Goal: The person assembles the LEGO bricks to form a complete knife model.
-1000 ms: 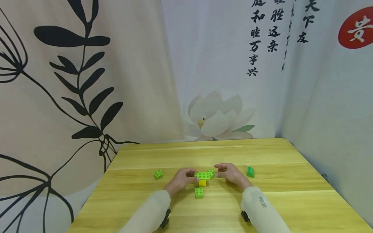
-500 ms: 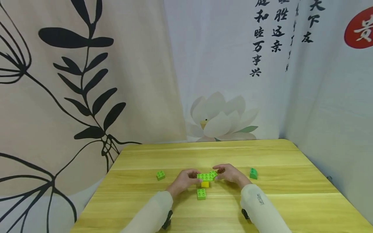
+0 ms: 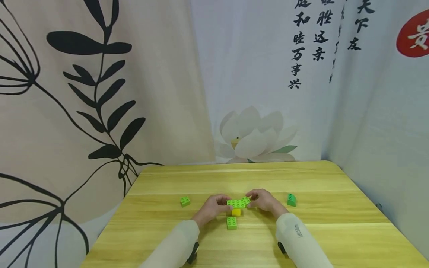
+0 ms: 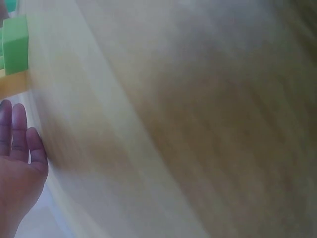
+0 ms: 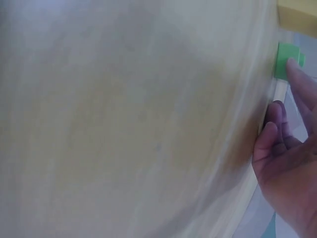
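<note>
In the head view, my left hand (image 3: 214, 208) pinches the left end of a long light-green toy building brick (image 3: 235, 203), thumb in front and fingers behind. A yellow brick (image 3: 236, 212) sits beneath the long one. At its right end, a smaller light-green brick (image 3: 246, 200) stands at an angle. My right hand (image 3: 263, 200) pinches this smaller brick between thumb and forefinger. In the right wrist view, a fingertip lies against a green brick (image 5: 285, 62), with other fingers curled below. The left wrist view shows green (image 4: 16, 45) and orange-yellow bricks beyond three fingers.
A light-green brick (image 3: 231, 223) lies just in front of the joined bricks. Another light-green brick (image 3: 185, 201) lies to the left, and a darker green brick with a sloped side (image 3: 291, 200) to the right. The wooden table (image 3: 167, 238) backs onto printed curtains (image 3: 174, 93).
The head view has shifted slightly, moving the scene right. My right fingers have closed in on the small light-green brick. My left hand keeps its hold on the long brick.
</note>
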Motion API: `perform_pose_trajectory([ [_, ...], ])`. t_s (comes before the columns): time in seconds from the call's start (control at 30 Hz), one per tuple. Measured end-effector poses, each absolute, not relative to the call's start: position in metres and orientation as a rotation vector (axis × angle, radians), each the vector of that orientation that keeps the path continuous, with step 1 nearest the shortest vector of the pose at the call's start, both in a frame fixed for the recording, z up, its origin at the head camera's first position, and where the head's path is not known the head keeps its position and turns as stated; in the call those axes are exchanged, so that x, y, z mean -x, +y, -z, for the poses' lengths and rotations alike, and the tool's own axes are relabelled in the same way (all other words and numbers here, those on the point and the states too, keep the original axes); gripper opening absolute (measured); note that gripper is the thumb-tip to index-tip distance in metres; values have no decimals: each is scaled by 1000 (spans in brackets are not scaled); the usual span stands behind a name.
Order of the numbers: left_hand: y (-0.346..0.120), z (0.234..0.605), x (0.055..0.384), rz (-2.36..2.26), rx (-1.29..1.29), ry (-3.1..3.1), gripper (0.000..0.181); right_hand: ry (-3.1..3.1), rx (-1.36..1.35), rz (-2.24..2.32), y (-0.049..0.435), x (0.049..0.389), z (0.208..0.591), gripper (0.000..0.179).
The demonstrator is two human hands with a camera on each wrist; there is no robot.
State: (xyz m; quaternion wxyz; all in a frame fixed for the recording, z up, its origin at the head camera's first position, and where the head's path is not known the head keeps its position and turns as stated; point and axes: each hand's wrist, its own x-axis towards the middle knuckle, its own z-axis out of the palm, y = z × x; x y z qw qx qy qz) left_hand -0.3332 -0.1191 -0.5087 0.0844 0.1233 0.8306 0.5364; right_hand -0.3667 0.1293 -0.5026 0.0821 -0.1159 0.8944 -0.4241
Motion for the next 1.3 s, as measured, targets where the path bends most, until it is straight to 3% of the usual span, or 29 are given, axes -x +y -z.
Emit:
perform_pose_trajectory([
  [0.63, -117, 508, 330, -1604, -374, 2473, 30, 2726, 159, 1362, 149, 360, 505, 30],
  [1.3, -118, 511, 334, -1579, -350, 2492, 34, 2683, 218, 1509, 143, 352, 488, 35],
])
